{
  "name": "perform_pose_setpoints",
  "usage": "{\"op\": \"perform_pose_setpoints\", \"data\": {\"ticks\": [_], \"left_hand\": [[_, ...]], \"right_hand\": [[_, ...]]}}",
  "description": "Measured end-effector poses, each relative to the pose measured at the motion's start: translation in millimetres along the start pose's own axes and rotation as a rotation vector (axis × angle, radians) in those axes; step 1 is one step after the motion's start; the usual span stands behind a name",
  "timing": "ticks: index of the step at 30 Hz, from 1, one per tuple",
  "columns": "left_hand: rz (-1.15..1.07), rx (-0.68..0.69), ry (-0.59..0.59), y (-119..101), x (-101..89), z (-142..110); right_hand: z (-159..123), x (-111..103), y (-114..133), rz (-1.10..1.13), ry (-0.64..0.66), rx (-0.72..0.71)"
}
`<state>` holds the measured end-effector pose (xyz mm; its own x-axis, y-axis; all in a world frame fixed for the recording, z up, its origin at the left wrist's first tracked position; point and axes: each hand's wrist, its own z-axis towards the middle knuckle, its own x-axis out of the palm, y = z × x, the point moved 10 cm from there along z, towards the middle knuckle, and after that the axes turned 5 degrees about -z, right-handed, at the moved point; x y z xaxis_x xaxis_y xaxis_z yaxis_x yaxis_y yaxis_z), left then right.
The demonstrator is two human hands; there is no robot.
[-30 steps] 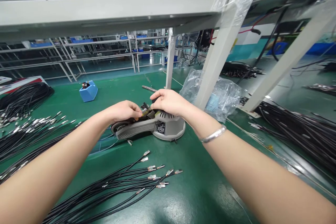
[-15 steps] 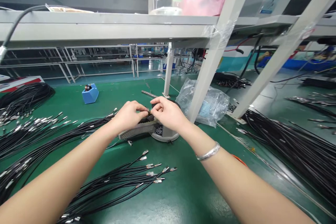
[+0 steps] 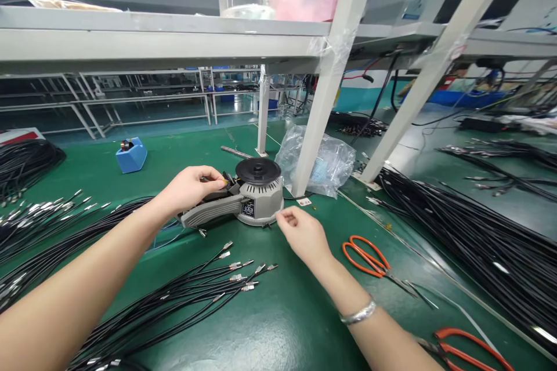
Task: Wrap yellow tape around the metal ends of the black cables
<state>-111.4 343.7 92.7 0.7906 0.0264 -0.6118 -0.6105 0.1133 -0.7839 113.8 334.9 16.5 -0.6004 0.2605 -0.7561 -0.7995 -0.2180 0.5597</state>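
A grey tape dispenser (image 3: 261, 203) with a round black disc on top stands on the green bench. My left hand (image 3: 191, 188) is at its left side, thumb and forefinger pinched by the dark outlet. A speck of yellow shows at those fingertips; what they hold is too small to make out. My right hand (image 3: 303, 236) is low at the dispenser's front right edge, fingers curled and tips together. Anything inside them is hidden. In front of the dispenser lie black cables (image 3: 204, 284) with metal ends.
Orange-handled scissors (image 3: 368, 258) lie right of my right hand, with another orange-handled tool (image 3: 467, 348) lower down. Cable bundles (image 3: 470, 243) cover the right side. A plastic bag (image 3: 339, 156) sits behind a white post (image 3: 319, 98). A blue holder (image 3: 131, 156) stands at the back left.
My right hand has left the dispenser's outlet, moving right and down towards me. The black disc is now uncovered. My left hand stays by the outlet while the view has swung right.
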Motion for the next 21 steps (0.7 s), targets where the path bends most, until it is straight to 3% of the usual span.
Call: {"op": "perform_pose_setpoints", "data": {"ticks": [2,5,13,21], "left_hand": [[-0.027,-0.006,-0.013,1,-1.5,-1],[-0.053,0.000,-0.030,1,-3.2,-2],[-0.116,0.053,-0.045,4,-8.3,1],[-0.555,-0.034,0.052,32,-0.6,7]], "right_hand": [[-8,22,-18,-0.050,0.040,0.009],[-9,41,-22,-0.115,0.056,-0.029],[-9,34,-8,-0.210,-0.031,-0.154],[-9,44,-3,-0.234,0.021,-0.134]]}}
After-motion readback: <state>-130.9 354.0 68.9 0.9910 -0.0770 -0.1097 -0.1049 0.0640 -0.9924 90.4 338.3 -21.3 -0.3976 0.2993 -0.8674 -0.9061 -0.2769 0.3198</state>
